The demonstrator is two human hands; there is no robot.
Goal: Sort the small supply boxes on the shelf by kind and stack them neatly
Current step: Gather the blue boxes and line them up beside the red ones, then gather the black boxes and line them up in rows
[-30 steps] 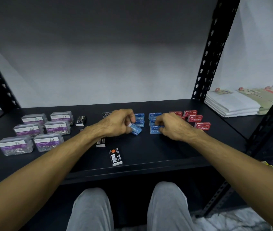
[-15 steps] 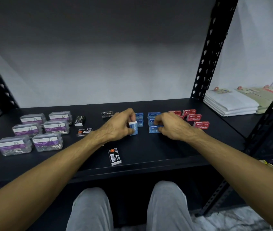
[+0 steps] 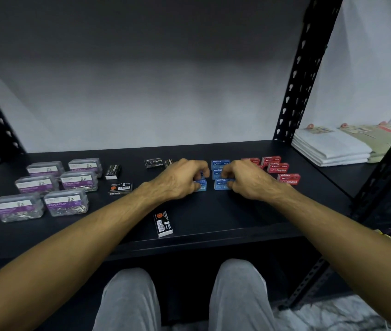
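Boxes lie in colour groups along the black shelf (image 3: 213, 225), and the sorting looks roughly half done; the clip tubs (image 3: 44, 185), clear with purple labels, sit in three pairs at the left, well apart from the rest, and appear settled, though they are set side by side and not stacked; the red boxes (image 3: 277, 169) cluster at the right, near one another but loosely, some askew, so I judge them gathered but not yet squared up. The blue boxes (image 3: 220, 174) occupy the middle, in two short rows, some apparently piled; this is the group being worked on. The left hand (image 3: 180, 181) has its fingers curled round a blue box at the near end of the left row, its thumb hidden, so the grip is likely a pinch; the right hand (image 3: 249, 181) curls its fingertips against the nearest blue box of the right row, seemingly nudging or pinching it into line; how firmly, I cannot tell. The black boxes (image 3: 119, 187) remain the plainest unfinished part: two at the back beside the left hand, two just right of the tubs, one alone near the shelf's front edge (image 3: 163, 224), all apart from each other and turned different ways; these still need collecting and stacking. Folded papers (image 3: 330, 149) lie beyond the upright post at the far right, apart from the work.
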